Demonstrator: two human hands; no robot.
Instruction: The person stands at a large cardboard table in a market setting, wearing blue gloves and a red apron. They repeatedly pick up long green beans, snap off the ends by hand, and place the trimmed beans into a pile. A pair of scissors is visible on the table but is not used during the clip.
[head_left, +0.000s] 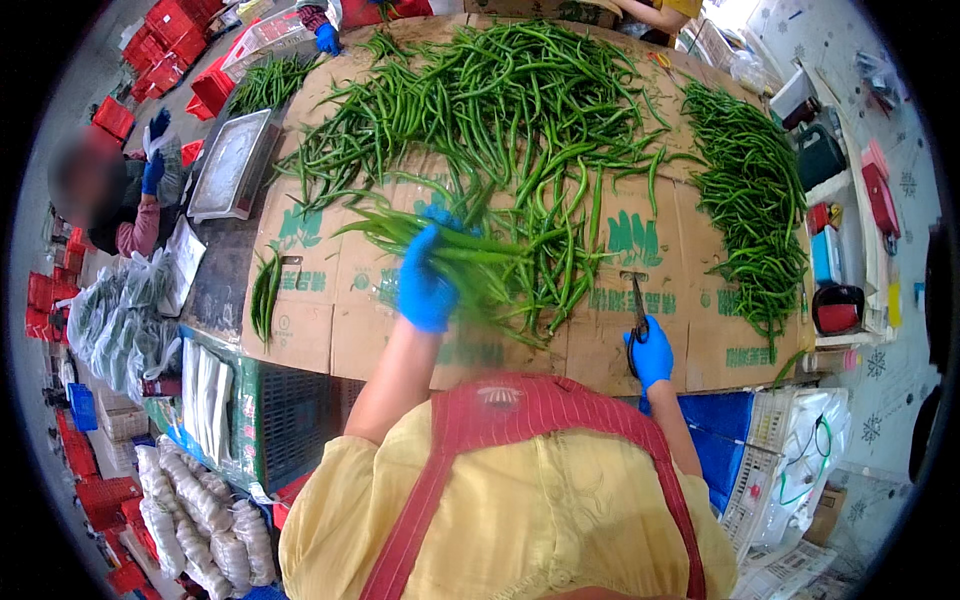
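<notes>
My left hand (429, 279), in a blue glove, grips a bunch of long green chili peppers (442, 244) over the cardboard-covered table; the peppers' right end is blurred. My right hand (649, 352), also gloved in blue, holds black-handled scissors (639, 315) near the front edge, their blades pointing away from me. A large heap of green peppers (517, 82) lies across the far middle, with looser ones (559, 277) spread towards me, between my hands. Another long pile (742, 195) runs down the right side. Several peppers (265, 296) lie apart at the left.
A white-rimmed tray (231, 165) stands at the left, beside filled plastic bags (127, 322) and a co-worker in blue gloves (154, 174). Another blue-gloved hand (328, 39) rests at the far left edge. Orange-handled scissors (661, 60) lie at the far right. Shelves with containers (840, 225) border the right side.
</notes>
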